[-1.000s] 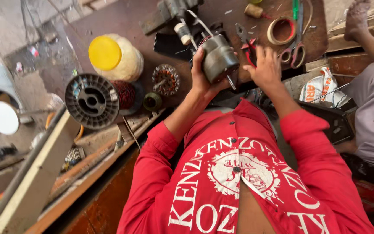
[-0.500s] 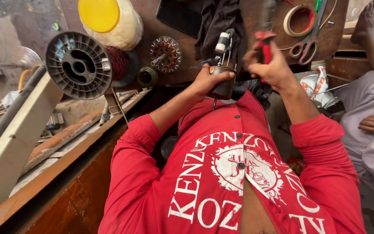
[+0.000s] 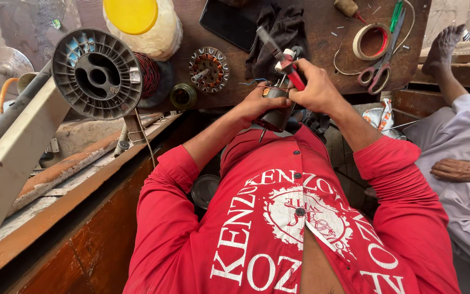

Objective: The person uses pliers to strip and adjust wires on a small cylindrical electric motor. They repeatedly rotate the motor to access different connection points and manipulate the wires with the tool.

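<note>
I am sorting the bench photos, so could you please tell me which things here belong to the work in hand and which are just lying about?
In hand:
left hand holding the small motor body
right hand gripping the red-handled pliers

Lying about:
wire spool
stator core
scissors
tape roll
yellow-lidded jar
dark cloth

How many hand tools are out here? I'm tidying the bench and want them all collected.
2 that I can see: red-handled pliers in the right hand over the small motor, and scissors lying on the bench beside the tape roll. Others may be hidden.
</note>
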`<action>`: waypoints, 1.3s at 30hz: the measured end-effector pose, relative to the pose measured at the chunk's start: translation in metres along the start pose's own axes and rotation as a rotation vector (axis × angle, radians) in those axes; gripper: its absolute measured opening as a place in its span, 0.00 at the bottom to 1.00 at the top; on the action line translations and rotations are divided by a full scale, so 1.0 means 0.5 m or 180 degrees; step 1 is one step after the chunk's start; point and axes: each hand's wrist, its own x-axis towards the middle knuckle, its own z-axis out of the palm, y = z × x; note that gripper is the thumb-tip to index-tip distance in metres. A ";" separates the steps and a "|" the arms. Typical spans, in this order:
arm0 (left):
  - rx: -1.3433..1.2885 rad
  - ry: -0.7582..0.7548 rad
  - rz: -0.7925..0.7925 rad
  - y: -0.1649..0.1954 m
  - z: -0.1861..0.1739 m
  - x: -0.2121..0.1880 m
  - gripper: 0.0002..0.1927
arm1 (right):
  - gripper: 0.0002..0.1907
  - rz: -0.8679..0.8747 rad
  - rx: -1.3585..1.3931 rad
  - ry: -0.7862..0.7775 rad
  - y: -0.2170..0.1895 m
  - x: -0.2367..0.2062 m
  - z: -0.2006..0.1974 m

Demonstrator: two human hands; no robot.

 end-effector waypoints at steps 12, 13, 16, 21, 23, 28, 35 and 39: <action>-0.1692 -0.0642 -0.0159 -0.010 -0.048 -0.029 0.39 | 0.21 0.1115 0.3131 0.1004 0.057 0.017 -0.002; -0.1741 -0.0567 -0.0113 -0.010 -0.046 -0.025 0.40 | 0.21 0.1131 0.2805 0.1099 0.060 0.010 0.004; -0.1407 -0.0189 0.0002 -0.006 -0.038 -0.009 0.39 | 0.22 0.0626 0.1417 0.1480 0.056 -0.020 0.013; -0.1891 0.0153 0.0106 0.010 -0.002 0.023 0.34 | 0.29 -0.0590 0.0460 0.1542 0.023 -0.106 0.017; -0.2318 0.0286 0.0288 0.026 0.019 0.040 0.33 | 0.33 -0.0804 0.0045 0.1722 0.016 -0.137 0.027; -0.2254 0.0359 0.0576 0.077 0.050 0.079 0.31 | 0.36 -0.0893 -0.0771 0.2107 0.023 -0.157 0.045; -0.1800 0.0304 0.0822 0.102 0.064 0.093 0.31 | 0.35 -0.0817 0.0165 0.2924 -0.003 -0.175 0.006; -0.1824 0.0314 0.0805 0.099 0.067 0.095 0.29 | 0.38 -0.0973 -0.0301 0.2568 -0.013 -0.159 0.020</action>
